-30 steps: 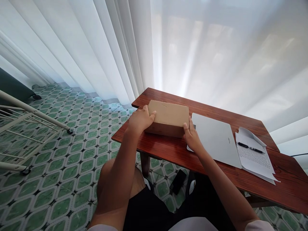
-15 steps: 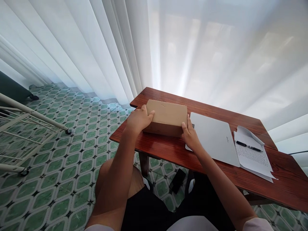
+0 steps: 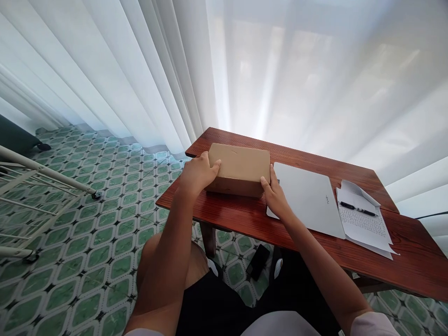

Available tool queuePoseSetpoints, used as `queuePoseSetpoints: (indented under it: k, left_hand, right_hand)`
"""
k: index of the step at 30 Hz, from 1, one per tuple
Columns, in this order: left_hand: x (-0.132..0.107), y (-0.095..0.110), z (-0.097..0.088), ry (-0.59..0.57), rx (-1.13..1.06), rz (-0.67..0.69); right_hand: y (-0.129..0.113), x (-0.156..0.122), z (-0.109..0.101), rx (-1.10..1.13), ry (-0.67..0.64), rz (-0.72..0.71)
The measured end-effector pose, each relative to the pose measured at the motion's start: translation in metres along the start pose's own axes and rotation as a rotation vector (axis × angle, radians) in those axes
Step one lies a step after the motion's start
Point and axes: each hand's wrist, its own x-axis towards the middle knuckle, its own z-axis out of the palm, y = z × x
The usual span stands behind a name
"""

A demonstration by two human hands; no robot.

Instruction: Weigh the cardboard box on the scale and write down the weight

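A closed brown cardboard box (image 3: 240,163) rests on the left end of a red-brown wooden table (image 3: 245,217). My left hand (image 3: 196,173) grips the box's left end, thumb lying on the lid and fingers curled round the side. At the box's right near corner is my right hand (image 3: 275,197), thumb up against the side and fingers pressed to it. Both forearms reach in from the bottom of the view.
A shut grey laptop (image 3: 308,198) lies just right of the box, with handwritten papers (image 3: 364,224) and a black pen (image 3: 357,208) beyond. White curtains hang behind. A dark phone (image 3: 258,261) lies on the green tiled floor; a white metal rack (image 3: 38,186) stands left.
The view has drifted, so everything sits a little further left. Both hands keep the same hold on the box, which stays on the table.
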Motion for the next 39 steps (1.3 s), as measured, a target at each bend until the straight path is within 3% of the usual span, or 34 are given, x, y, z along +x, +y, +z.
queuePoseSetpoints:
  k: [7,15,26,34,39]
  left_hand:
    - [-0.013,0.013,-0.012,0.064,-0.002,0.014]
    - [-0.021,0.029,-0.012,0.132,-0.076,0.047]
    - [-0.036,0.063,-0.003,0.172,-0.38,0.136]
    - [-0.043,0.09,0.016,0.086,-0.734,0.249]
    - [-0.047,0.108,0.034,-0.055,-0.99,0.305]
  right_hand:
    - [-0.007,-0.006,-0.012,-0.002,0.063,-0.055]
    - [-0.008,-0.012,-0.035,-0.029,0.13,-0.093]
    - [0.0,-0.023,-0.079,-0.034,0.257,-0.097]
    - [0.019,-0.039,-0.122,-0.055,0.392,-0.076]
    - [0.031,-0.051,-0.149,-0.05,0.457,-0.054]
